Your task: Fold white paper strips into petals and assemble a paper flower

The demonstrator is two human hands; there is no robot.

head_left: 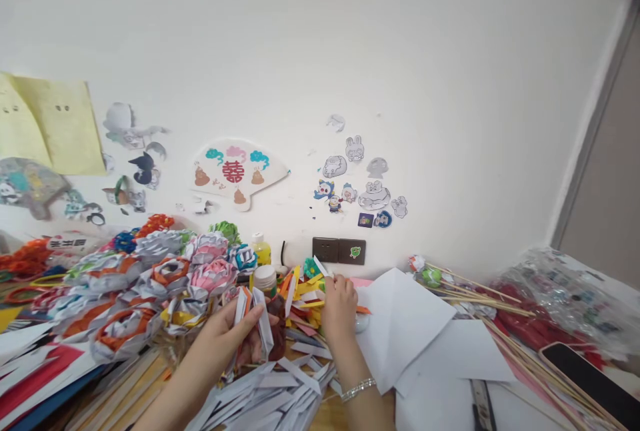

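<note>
In the lower centre of the frame, the left hand (235, 332) has its thumb and fingers closed around a bundle of folded paper strips (266, 331), mostly white with an orange edge showing, the pieces standing roughly upright. The right hand (341, 303), just right of the frame's centre line, has its fingers bent beside a narrow white paper strip (319, 266); its fingertips are largely hidden, so I cannot tell whether they grip it. A silvery bracelet (358, 390) circles that wrist.

Between the hands lies a heap of yellow, orange and pink paper strips (306, 299), with a white-lidded jar (265, 276) just behind the left hand and a bottle of yellow liquid (261, 250) beyond it. Loose white paper strips (270, 396) spread along the bottom centre.

Folded paper flowers (165, 274) in white, orange, pink and blue crowd the left side. Toward the lower right, white paper sheets (400, 328) overlap, with a utility knife (481, 406) on them at the bottom edge. Thin wooden sticks (493, 298) lie farther right, and a smartphone (590, 381) occupies the lower right corner. On the wall, a fan-shaped cutout (270, 174) hangs left of centre, and a dark double socket (328, 250) sits below small cartoon stickers (374, 196).
</note>
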